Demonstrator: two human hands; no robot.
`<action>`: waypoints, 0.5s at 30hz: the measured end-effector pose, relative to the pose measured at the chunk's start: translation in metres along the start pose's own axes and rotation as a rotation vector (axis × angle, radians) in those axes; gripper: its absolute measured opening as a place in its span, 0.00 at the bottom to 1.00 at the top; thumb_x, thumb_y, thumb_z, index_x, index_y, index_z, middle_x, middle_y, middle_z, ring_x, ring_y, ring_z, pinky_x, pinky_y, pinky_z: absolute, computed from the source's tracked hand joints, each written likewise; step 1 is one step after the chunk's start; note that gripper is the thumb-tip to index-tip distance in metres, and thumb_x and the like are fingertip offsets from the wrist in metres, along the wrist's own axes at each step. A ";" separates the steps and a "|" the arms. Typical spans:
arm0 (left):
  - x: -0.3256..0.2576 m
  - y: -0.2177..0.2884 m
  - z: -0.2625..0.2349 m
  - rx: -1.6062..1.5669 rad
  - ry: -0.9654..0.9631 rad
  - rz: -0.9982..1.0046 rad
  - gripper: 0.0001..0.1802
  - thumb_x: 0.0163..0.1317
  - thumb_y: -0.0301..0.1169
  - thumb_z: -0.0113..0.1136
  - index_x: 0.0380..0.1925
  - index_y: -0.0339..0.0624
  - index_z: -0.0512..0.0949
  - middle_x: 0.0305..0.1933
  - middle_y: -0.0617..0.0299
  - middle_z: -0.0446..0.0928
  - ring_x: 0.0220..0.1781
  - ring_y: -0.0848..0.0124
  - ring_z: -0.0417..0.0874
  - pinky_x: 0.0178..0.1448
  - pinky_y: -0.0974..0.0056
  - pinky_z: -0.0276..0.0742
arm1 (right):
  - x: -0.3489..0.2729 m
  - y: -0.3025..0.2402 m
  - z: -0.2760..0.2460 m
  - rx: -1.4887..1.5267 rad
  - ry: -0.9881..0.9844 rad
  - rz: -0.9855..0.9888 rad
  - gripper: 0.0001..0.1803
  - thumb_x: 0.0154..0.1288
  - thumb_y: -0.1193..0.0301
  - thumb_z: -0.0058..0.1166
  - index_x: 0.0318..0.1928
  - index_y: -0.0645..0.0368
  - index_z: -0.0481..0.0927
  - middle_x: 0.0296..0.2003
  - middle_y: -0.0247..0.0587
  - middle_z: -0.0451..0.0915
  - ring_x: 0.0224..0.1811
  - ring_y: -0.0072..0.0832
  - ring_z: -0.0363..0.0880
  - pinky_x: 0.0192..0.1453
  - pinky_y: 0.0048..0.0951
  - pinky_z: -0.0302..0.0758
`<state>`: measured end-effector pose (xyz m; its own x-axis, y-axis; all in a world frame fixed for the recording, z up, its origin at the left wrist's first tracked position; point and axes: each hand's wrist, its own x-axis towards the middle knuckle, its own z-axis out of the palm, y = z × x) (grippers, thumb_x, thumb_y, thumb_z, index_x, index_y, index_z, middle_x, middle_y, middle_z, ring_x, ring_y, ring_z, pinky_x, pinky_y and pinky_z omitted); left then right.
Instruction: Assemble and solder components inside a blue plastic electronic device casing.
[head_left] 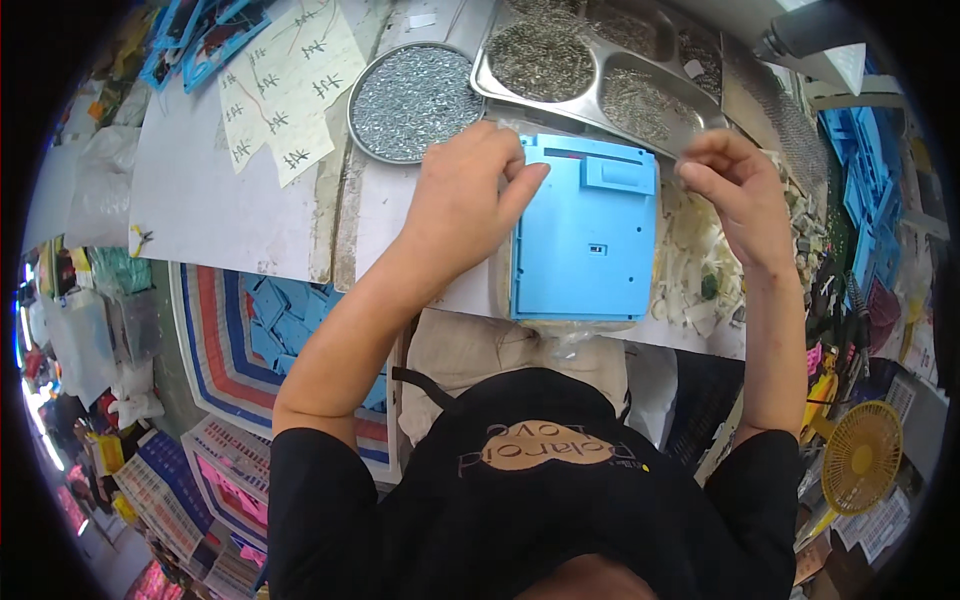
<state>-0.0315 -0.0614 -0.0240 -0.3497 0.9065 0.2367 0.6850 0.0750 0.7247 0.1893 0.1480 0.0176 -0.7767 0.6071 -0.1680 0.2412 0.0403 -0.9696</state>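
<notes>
"Blue plastic case (580,250) on a pale counter (230,215): where exactly does it lie?"

"Flat at the near edge, in the middle of the scene, between the person's two hands."

"And the left hand (465,195)?"

"At the case's far left corner, fingers curled, thumb stretched over the edge. Whether it grips anything, one cannot tell."

"The right hand (735,195)?"

"Just right of the far right corner, fingers bent, thumb close to them. One cannot tell whether something small is pinched there."

"What surrounds them?"

"Just beyond the left hand, a round tray (400,160) full of small metal pieces. On the far side of the case, a metal tray (590,106) with compartments of small parts. To the right, a heap of pale parts (700,270). Near left, a striped container (205,335) holds blue pieces (285,315); near right stands a yellow fan (862,458)."
</notes>
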 end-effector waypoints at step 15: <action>0.008 -0.068 -0.056 0.349 0.203 -0.177 0.08 0.59 0.36 0.70 0.30 0.45 0.88 0.33 0.61 0.83 0.40 0.60 0.83 0.52 0.52 0.71 | 0.033 -0.011 0.020 -0.521 -0.078 0.005 0.09 0.62 0.70 0.69 0.34 0.64 0.88 0.27 0.33 0.85 0.30 0.17 0.78 0.38 0.22 0.75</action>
<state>-0.1170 -0.0828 -0.0351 -0.5761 0.7693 0.2762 0.7657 0.3897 0.5117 0.1496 0.1516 0.0195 -0.8108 0.5485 -0.2045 0.4873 0.4387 -0.7550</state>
